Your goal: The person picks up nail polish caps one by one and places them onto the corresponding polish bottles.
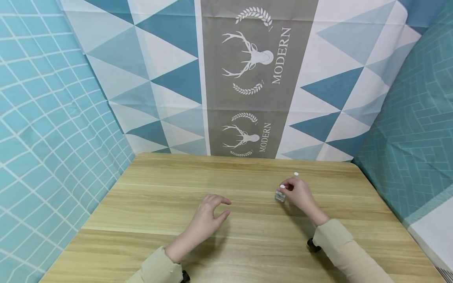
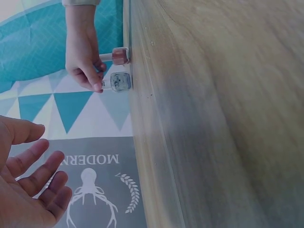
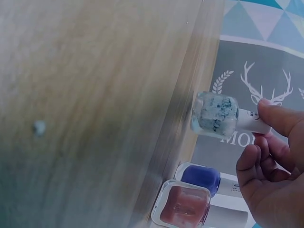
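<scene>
My right hand [image 1: 300, 193] pinches the white cap [image 3: 252, 121] of a nail polish bottle [image 3: 216, 115] between thumb and fingers. The bottle is clear with dark teal flecks and stands upright at or just above the tabletop; whether it touches is hard to tell. Beside that hand, in the right wrist view, are a blue nail polish bottle [image 3: 201, 178] and a reddish-pink one [image 3: 184, 207], both white-capped. In the head view the hand mostly hides these two. My left hand [image 1: 208, 215] hovers over the table to the left, fingers loosely bent, holding nothing.
The wood-grain table [image 1: 148, 212] reaches back to a patterned wall cloth [image 1: 170, 78] with deer heads and triangles. Tiled blue cloth [image 1: 53, 106] hangs at the left, green cloth [image 1: 410, 129] at the right. A small pale speck [image 3: 39, 127] shows in the right wrist view.
</scene>
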Demonstrator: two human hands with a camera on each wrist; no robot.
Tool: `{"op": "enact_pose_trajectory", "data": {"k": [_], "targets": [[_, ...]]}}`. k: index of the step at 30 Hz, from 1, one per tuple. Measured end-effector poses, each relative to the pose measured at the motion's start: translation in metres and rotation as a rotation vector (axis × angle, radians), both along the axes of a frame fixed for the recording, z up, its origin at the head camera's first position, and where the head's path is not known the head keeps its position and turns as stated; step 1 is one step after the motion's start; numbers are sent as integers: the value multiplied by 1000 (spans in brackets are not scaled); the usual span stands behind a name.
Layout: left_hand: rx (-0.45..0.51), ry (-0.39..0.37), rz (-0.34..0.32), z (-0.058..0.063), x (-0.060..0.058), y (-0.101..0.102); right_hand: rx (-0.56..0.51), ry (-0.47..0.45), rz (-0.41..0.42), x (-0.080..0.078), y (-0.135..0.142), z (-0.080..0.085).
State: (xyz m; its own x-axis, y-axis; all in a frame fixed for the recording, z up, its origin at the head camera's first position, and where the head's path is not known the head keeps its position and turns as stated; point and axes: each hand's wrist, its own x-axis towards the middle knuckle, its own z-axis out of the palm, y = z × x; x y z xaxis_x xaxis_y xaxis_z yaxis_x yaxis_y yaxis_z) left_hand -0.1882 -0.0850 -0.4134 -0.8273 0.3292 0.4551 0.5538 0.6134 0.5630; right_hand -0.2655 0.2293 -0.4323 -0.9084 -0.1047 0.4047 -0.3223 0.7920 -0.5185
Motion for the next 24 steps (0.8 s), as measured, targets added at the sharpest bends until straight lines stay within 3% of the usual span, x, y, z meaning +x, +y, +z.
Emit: {"op": "enact_pose_trajectory", "data": {"k": [18, 24], "targets": [[16, -9, 12, 1, 0, -2, 30, -25, 11, -8, 2, -4], [16, -23, 16, 5, -2, -2, 13, -96, 19, -6, 4, 3]]}}
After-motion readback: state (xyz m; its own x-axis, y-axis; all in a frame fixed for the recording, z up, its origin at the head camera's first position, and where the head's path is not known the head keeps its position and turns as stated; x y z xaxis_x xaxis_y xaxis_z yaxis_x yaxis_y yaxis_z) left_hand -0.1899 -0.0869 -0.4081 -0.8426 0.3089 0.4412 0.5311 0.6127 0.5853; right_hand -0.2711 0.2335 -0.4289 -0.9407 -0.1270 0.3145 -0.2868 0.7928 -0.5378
